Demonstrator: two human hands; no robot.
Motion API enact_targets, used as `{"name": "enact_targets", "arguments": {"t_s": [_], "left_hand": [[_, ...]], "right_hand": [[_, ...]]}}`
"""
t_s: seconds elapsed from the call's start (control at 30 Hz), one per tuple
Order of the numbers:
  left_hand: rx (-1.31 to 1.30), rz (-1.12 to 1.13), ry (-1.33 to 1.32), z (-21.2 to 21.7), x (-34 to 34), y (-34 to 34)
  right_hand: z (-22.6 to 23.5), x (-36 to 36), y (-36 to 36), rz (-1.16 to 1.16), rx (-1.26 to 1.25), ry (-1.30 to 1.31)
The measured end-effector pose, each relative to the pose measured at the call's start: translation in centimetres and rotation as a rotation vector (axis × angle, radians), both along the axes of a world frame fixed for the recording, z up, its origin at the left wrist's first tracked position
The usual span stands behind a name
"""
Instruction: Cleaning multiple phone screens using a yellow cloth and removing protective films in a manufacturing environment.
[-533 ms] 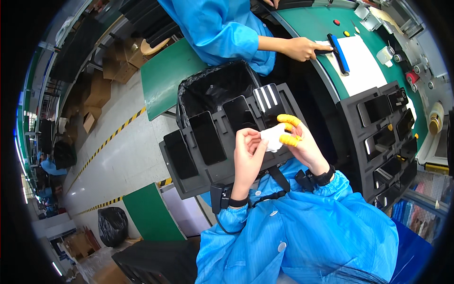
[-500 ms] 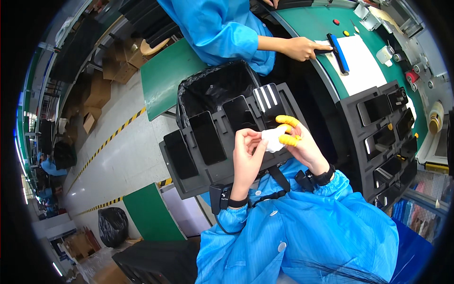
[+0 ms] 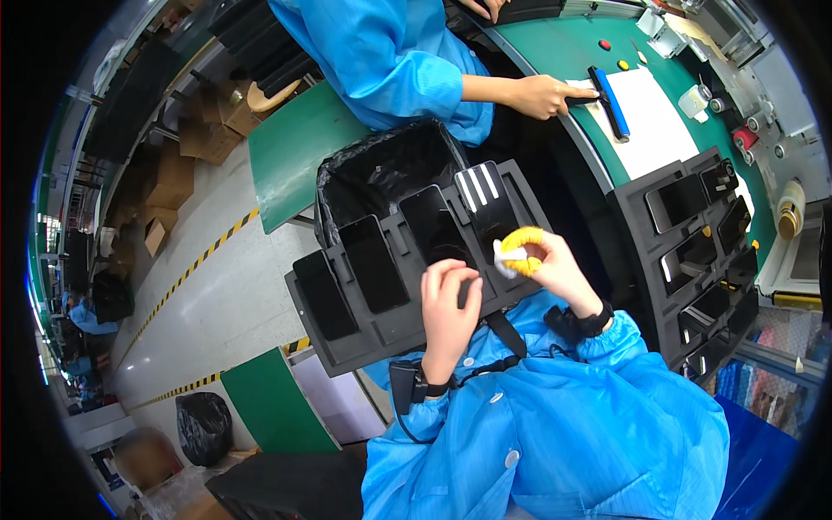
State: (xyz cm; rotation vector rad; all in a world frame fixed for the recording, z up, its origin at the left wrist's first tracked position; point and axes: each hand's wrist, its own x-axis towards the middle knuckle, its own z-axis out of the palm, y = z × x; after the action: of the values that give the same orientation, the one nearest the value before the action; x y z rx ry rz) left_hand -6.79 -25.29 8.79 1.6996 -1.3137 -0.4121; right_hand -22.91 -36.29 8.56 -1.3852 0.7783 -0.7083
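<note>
My right hand [image 3: 557, 270], with yellow finger cots on its fingers, pinches a small crumpled white cloth [image 3: 505, 262] above the tray's right part. My left hand [image 3: 450, 310] is apart from the cloth, fingers loosely curled and thumb apart, with nothing visible in it. Beneath both hands lies a black slotted tray [image 3: 400, 327] holding several dark phones in a row. The rightmost phone [image 3: 485, 195] reflects white light strips. To its left is another phone [image 3: 431, 221], its lower end near my left fingertips. Farther left lie a third phone [image 3: 373, 264] and a leftmost phone [image 3: 324, 296].
A bin lined with a black bag [image 3: 334, 186] stands behind the tray. On the right, a second black tray [image 3: 637, 212] carries several phones. A co-worker's hand [image 3: 542, 97] holds a blue roller [image 3: 612, 106] over a white sheet [image 3: 663, 130] on a green bench.
My left hand has let go of the white cloth and drawn slightly down and away. The right hand keeps it, fingers now curled tighter. The whole view has shifted a little.
</note>
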Motion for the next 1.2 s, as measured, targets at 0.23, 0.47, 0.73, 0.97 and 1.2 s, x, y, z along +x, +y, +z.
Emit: {"name": "enact_targets", "arguments": {"t_s": [0.23,0.47,0.73,0.97,1.2], "left_hand": [[0.021,-0.482,-0.248,-4.1,-1.5,1.4],[0.077,-0.522,-0.110,-5.8,-1.2,1.7],[0.041,-0.491,-0.046,-5.9,-0.8,1.5],[0.028,-0.506,-0.062,-5.9,-0.8,1.5],[0.040,-0.490,-0.046,-6.3,-0.8,1.4]], "right_hand": [[-3.2,-1.2,-4.1,0.205,-0.826,0.648],[-4.8,2.6,-12.8,0.231,-0.944,0.659],[-2.9,1.8,-13.5,0.207,-0.859,0.505],[-4.6,3.7,-13.3,0.265,-1.041,0.512],[-4.0,3.8,-16.8,0.113,-0.960,0.585]]}}
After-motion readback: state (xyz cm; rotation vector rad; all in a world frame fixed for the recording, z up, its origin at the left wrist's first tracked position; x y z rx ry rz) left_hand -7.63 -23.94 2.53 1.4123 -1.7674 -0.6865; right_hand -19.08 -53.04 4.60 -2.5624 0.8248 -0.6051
